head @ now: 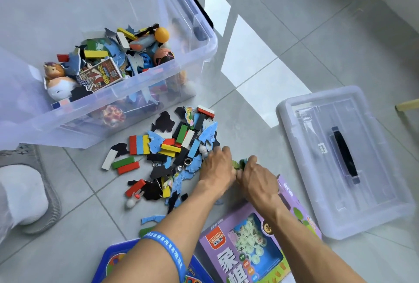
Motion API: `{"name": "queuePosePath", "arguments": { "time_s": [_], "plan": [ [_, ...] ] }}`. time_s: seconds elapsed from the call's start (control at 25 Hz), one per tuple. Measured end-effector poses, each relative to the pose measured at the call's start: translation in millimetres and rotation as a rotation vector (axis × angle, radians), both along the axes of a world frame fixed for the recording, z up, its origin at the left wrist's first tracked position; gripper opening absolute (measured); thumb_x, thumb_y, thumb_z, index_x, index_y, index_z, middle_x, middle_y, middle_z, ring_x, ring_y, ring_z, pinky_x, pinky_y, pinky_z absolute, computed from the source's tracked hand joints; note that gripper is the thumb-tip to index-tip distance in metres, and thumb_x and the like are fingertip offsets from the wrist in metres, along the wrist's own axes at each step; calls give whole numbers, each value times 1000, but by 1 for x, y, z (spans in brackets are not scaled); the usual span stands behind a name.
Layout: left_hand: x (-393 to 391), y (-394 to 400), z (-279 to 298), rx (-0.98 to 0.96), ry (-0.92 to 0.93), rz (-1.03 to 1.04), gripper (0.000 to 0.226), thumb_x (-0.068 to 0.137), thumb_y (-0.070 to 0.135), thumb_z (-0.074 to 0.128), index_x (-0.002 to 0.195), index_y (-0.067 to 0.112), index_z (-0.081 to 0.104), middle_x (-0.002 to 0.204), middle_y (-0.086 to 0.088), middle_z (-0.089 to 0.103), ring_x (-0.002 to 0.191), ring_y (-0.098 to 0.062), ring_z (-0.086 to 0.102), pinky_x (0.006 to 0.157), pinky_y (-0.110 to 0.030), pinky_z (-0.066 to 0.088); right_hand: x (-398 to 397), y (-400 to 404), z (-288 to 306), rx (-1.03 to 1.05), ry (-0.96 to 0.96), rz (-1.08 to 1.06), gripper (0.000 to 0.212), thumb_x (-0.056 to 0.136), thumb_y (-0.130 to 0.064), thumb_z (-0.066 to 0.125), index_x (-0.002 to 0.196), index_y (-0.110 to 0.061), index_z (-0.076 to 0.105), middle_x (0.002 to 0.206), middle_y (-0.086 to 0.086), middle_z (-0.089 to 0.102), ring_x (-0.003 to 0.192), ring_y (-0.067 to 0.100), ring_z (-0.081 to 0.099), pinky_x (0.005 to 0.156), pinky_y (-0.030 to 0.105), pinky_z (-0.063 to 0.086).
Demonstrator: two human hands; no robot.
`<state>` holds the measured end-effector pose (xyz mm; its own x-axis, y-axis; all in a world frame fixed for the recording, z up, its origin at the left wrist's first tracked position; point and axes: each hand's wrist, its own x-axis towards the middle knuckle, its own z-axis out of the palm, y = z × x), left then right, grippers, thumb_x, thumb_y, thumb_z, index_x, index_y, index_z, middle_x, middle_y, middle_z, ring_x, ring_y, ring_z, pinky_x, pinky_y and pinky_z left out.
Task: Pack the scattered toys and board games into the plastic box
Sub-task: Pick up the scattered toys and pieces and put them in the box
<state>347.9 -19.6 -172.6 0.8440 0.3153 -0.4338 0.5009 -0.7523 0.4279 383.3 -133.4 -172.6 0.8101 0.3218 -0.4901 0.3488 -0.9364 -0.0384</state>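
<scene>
A clear plastic box stands on the tiled floor at upper left, holding blocks, puzzle pieces, balls, a card pack and figures. In front of it lies a pile of coloured blocks and blue and black puzzle pieces. My left hand reaches into the pile's right edge with fingers curled over pieces. My right hand sits beside it, fingers curled on green pieces between the two hands. A purple chess game box lies under my right forearm. A blue game box lies at the bottom, under my left forearm.
The box's clear lid with a black handle lies on the floor at right. A grey mat with something white on it is at the left edge. Bare grey tiles fill the upper right.
</scene>
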Motion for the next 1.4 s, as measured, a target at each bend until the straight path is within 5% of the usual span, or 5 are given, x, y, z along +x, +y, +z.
{"name": "queuePosePath", "arguments": {
  "time_s": [0.24, 0.56, 0.72, 0.96, 1.4],
  "plan": [
    [-42, 23, 22, -378, -73, 482, 21, 95, 19, 52, 107, 8, 67, 87, -5, 66, 76, -18, 61, 63, -24, 46, 10, -9, 0, 96, 173, -107, 25, 96, -31, 42, 93, -5, 43, 86, 18, 65, 80, 37, 61, 62, 39, 42],
    [-130, 57, 82, -1825, -146, 1192, 29, 98, 32, 48, 88, 9, 62, 65, -5, 50, 51, -12, 47, 38, -16, 34, -66, 23, 76, 1135, 1081, -892, 21, 69, -26, 48, 82, -9, 48, 67, 16, 55, 40, 16, 26, 47, 26, 15],
    [-178, 76, 84, -1556, -246, 1253, 18, 96, 5, 48, 97, 11, 65, 70, -6, 53, 47, -9, 48, 37, -16, 35, -101, 33, 93, 1105, 1145, -779, 33, 73, -28, 54, 99, -8, 57, 76, 9, 60, 42, 13, 35, 44, 22, 18],
    [-235, 91, 54, -287, 221, 701, 27, 76, 31, 77, 99, 25, 64, 93, 1, 67, 80, -17, 63, 70, -27, 51, -120, 38, 78, 862, 937, -739, 14, 88, -13, 59, 77, -8, 52, 69, 13, 54, 46, 16, 39, 44, 25, 23],
    [-219, 74, 18, -16, 289, 369, 44, 79, 52, 72, 96, 15, 54, 97, -5, 65, 88, -26, 61, 67, -34, 43, -161, 71, 20, 295, 120, -184, 21, 98, -34, 50, 101, -15, 42, 75, 5, 59, 67, 29, 56, 57, 36, 41]
  ]
}}
